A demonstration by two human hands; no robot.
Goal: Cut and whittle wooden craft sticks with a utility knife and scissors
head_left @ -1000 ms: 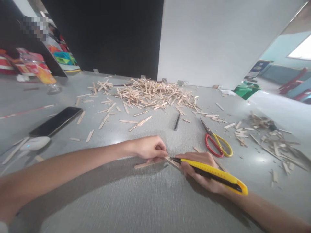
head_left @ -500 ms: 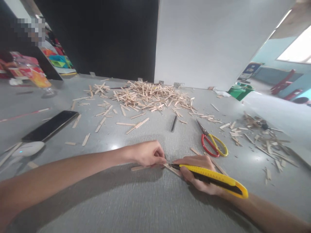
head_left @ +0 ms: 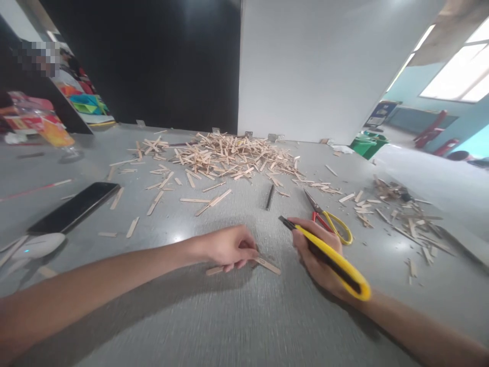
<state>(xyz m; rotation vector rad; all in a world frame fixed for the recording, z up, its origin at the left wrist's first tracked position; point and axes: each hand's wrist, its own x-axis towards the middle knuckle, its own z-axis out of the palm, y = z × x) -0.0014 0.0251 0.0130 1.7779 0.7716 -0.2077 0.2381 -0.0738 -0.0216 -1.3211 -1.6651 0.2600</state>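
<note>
My left hand [head_left: 233,247] pinches a flat wooden craft stick [head_left: 269,265] close to the tabletop, the stick's right end pointing out past the fingertips with a small dark mark on it. Another wooden piece [head_left: 214,270] pokes out under the left side of that hand. My right hand [head_left: 319,250] is closed round a yellow and black utility knife [head_left: 332,262], its blade tip up and to the left, apart from the stick. Just behind the right hand lie scissors [head_left: 331,224] with red and yellow handles, partly covered by it. A dark pen-like rod [head_left: 270,197] rests beyond both hands.
A heap of wooden stick pieces [head_left: 233,155] lies at the back before a black and white partition [head_left: 298,66]. More scraps [head_left: 414,219] lie at right. On the left are a phone [head_left: 74,206], a white mouse-like device [head_left: 45,245] and a plastic bottle [head_left: 55,130].
The utility knife in my right hand has lifted off the stick and moved up, its blade now clear of it. My left hand still pinches the stick. The view has shifted slightly.
</note>
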